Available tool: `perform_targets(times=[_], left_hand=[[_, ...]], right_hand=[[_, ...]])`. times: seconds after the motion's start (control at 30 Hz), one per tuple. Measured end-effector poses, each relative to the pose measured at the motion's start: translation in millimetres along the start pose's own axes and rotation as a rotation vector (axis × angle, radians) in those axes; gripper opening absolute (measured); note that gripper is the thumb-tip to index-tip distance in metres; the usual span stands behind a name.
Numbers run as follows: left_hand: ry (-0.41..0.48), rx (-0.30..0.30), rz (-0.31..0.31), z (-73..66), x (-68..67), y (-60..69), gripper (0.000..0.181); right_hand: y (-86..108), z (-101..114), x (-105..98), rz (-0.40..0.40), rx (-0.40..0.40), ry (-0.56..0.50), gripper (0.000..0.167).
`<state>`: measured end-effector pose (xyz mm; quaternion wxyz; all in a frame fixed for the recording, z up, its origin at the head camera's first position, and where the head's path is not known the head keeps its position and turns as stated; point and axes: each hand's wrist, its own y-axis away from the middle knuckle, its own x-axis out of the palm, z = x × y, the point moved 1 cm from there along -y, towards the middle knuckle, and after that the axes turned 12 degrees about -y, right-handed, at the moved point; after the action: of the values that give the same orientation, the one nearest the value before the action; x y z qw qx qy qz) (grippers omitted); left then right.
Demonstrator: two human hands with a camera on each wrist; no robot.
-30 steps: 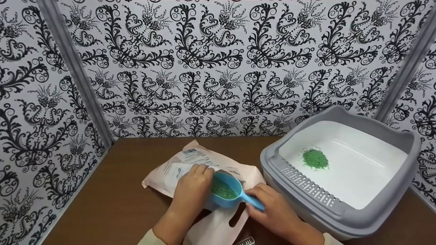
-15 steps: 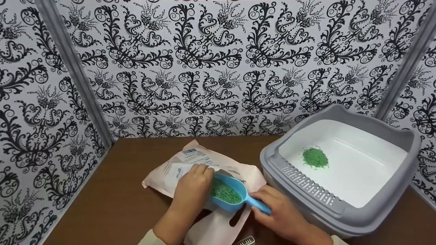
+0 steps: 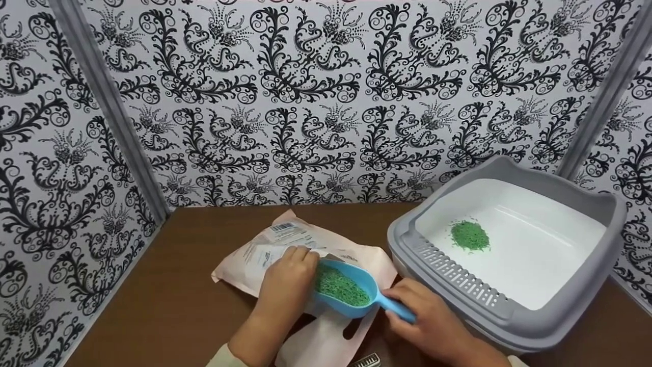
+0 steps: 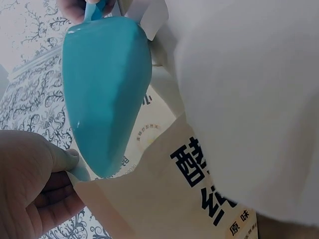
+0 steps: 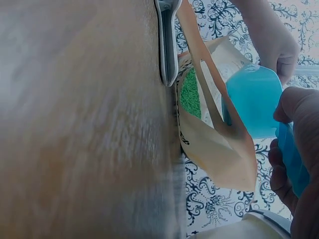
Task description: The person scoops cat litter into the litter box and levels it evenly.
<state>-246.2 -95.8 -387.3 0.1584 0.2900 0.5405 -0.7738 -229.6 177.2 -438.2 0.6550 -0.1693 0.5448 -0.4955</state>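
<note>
A light blue scoop [image 3: 356, 310] filled with green pellets [image 3: 341, 286] sits over the mouth of a pale pink bag [image 3: 249, 260]. My right hand [image 3: 428, 318] grips the scoop's handle. My left hand [image 3: 289, 280] pinches the bag's opening edge; its thumb [image 4: 62, 158] presses on that edge in the left wrist view. There, the scoop's tip points down at the opening. More green pellets [image 5: 190, 94] show inside the bag in the right wrist view. From the head view, the left hand hides the scoop's tip.
A grey-rimmed white litter box [image 3: 550, 326] stands on the right, with a small pile of green pellets [image 3: 469, 235] inside. A metal-looking slotted object [image 3: 368, 361] lies at the brown table's [image 3: 153, 295] front edge. Patterned walls [image 3: 326, 127] enclose the back and sides.
The scoop and my right hand have shifted right and slightly toward me, showing more of the pellets in the scoop. My left hand has stayed in place on the bag.
</note>
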Motion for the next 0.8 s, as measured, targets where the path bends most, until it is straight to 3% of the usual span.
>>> perform_targets(times=[0.8], left_hand=[[-0.001,-0.014,0.022,-1.1,-1.1,-0.4,0.021]], right_hand=[[3.8,8.0,-27.2,-0.013,-0.034,0.026,0.053]])
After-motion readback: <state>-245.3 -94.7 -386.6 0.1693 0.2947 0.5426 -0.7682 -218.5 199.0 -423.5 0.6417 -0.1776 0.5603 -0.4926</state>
